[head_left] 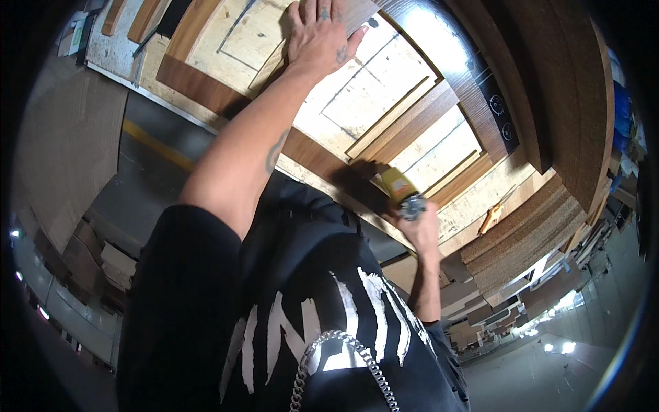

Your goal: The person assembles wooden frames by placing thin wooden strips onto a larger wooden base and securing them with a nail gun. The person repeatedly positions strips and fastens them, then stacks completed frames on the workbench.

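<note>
A yellow tool [396,181] with a grey end is gripped in the right hand [422,225] at the near rail of a brown wooden frame [412,123], though whether the wood is touched cannot be told. The left hand [317,42] is laid open, palm down, across the frame's upper part. The frame is carried by a pale bench [449,218], where an orange-handled tool [491,218] is left beside stacked brown boards [528,226].

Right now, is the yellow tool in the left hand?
No, the right hand grips the yellow tool, while the left hand is spread over the wooden frame.
</note>
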`<state>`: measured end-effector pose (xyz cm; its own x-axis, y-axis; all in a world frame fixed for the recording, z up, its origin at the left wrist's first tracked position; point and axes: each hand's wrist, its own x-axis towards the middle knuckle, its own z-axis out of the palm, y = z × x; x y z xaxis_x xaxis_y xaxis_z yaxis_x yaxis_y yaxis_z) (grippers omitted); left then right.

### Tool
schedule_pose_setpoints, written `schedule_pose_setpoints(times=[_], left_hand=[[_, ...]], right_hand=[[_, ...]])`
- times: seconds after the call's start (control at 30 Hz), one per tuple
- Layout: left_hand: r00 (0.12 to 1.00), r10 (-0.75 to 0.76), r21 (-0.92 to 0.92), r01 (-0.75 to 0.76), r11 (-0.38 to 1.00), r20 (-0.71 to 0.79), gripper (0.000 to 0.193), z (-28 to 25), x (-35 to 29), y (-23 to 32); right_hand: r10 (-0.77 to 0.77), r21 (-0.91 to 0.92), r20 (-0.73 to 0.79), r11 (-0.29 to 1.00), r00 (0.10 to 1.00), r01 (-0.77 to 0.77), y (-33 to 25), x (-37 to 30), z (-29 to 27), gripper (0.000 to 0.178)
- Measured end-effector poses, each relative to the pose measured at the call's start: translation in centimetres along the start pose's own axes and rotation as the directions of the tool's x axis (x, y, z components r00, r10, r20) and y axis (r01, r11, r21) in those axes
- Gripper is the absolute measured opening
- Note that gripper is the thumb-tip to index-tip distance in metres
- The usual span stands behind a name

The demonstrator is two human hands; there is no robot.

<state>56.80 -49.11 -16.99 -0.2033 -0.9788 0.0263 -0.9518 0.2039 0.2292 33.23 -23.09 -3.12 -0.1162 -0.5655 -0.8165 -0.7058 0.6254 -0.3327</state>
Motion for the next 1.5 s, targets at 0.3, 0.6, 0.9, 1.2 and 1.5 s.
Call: schedule_pose_setpoints(times=[0.3, 0.6, 0.9, 1.2, 1.5], left_hand=[[0.999, 0.005, 0.167, -0.011, 0.986, 0.038, 0.084, 1.2, -0.1, -0.3], [0.999, 0.008, 0.117, -0.012, 0.993, 0.033, 0.083, 0.7, 0.1, 0.3], [0.999, 0.023, 0.141, -0.028, 0.990, 0.037, 0.085, 0.8, 0.0, 0.0], [0.997, -0.009, 0.147, -0.002, 0.989, 0.071, 0.085, 0.5, 0.2, 0.4], [0.998, -0.013, 0.127, 0.004, 0.992, 0.069, 0.084, 0.1, 0.1, 0.4]], right_hand=[[-0.092, 0.005, -0.326, 0.995, 0.941, 0.099, 0.2, 7.9, -14.3, 0.040], [-0.203, -0.087, -0.294, 0.979, 0.934, 0.186, -2.1, 11.2, -16.5, 0.033], [-0.236, -0.119, -0.294, 0.970, 0.926, 0.210, -1.4, 11.5, -16.0, 0.027], [-0.347, -0.283, -0.281, 0.921, 0.895, 0.268, -0.7, 12.0, -15.7, 0.033], [-0.251, -0.124, -0.330, 0.967, 0.910, 0.222, -3.8, 12.3, -14.6, 0.028]])
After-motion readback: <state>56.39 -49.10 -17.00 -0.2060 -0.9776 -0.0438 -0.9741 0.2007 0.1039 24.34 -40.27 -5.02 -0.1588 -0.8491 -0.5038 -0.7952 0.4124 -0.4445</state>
